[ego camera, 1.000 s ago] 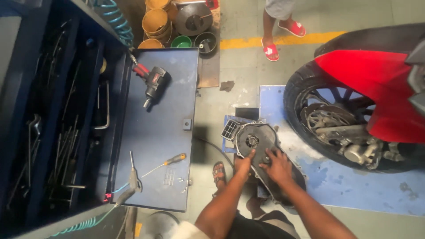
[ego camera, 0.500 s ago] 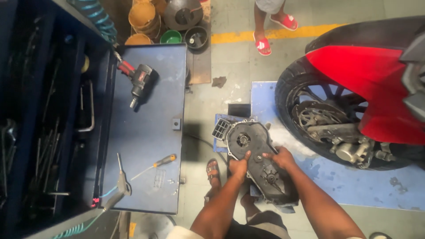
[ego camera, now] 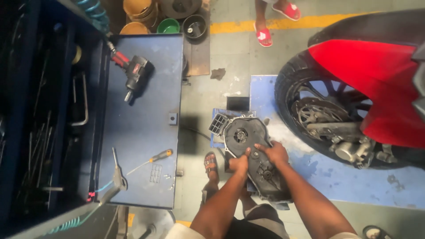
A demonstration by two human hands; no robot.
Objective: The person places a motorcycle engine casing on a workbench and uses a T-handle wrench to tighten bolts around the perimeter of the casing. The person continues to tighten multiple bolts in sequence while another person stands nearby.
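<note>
Head view: a dark engine cover (ego camera: 252, 155) is held at lower centre of the frame, above the floor, between the table and the rear wheel (ego camera: 327, 115).
Left hand (ego camera: 239, 164): closed on the cover's near left edge, thumb on top.
Right hand (ego camera: 275, 152): closed over the cover's middle, fingers spread across its face.
Risk, drop: the cover is judged heavy and awkward; with both grips near the middle, the far end with its grille could tip and slip down onto the sandalled foot (ego camera: 211, 164) just below left.
Risk, knock: the wheel and its brake disc are near on the right; a swing that way could strike them.
Risk, small parts: loose screws (ego camera: 167, 177) lie near the table's lower edge and could be brushed off.
Count, hands: two, both on the cover.
Count, covers: one.
Count, table tools: one impact wrench (ego camera: 135, 75), one orange-handled screwdriver (ego camera: 150, 160), one air blow gun (ego camera: 117, 177).
Count, pots at upper frame: about four, exact number cannot be told.
Count, red sandals (ego camera: 264, 36): two, another person's, upper centre.
</note>
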